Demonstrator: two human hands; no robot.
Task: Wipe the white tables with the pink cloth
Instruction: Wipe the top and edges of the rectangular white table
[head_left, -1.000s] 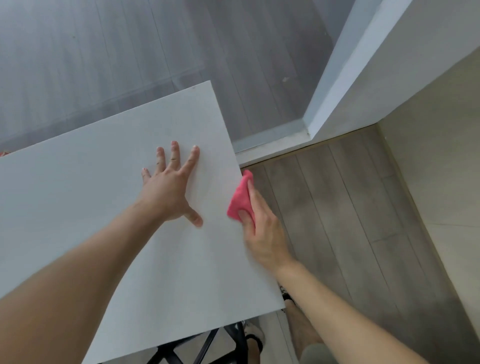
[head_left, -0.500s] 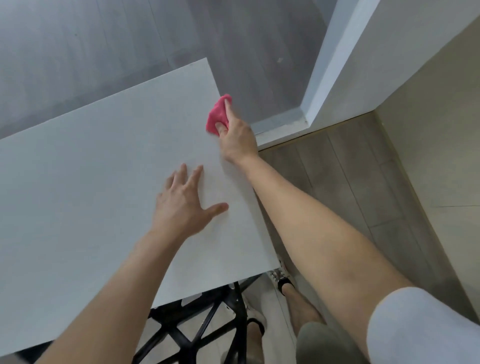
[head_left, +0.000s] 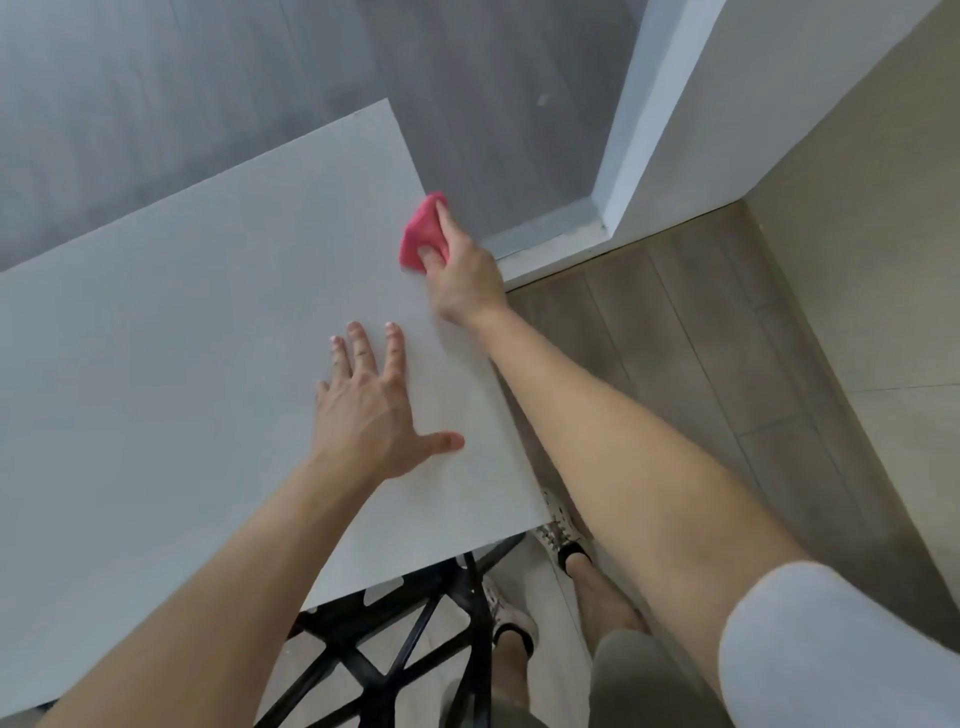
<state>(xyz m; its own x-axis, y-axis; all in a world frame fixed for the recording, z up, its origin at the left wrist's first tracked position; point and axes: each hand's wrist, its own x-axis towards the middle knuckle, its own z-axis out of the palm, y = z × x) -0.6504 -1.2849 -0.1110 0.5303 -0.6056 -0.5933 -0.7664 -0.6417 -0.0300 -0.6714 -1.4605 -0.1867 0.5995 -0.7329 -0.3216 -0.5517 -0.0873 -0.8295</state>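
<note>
One cloth, pink and bunched, is lying on the counter at its right edge near the far corner, at about 1 o'clock from the left hand. The right hand is gripping it: the fingers are reaching over its top toward 11 o'clock and the thumb is pinching its near side, so the cloth is sticking out at 10 o'clock of the knuckles. The left hand is resting flat on the counter, fingers spread wide, thumb pointing to 3 o'clock, holding nothing. Two hands, one cloth and one counter are showing. Two shoes are standing at 5 o'clock of the counter, beside a black frame under it.
</note>
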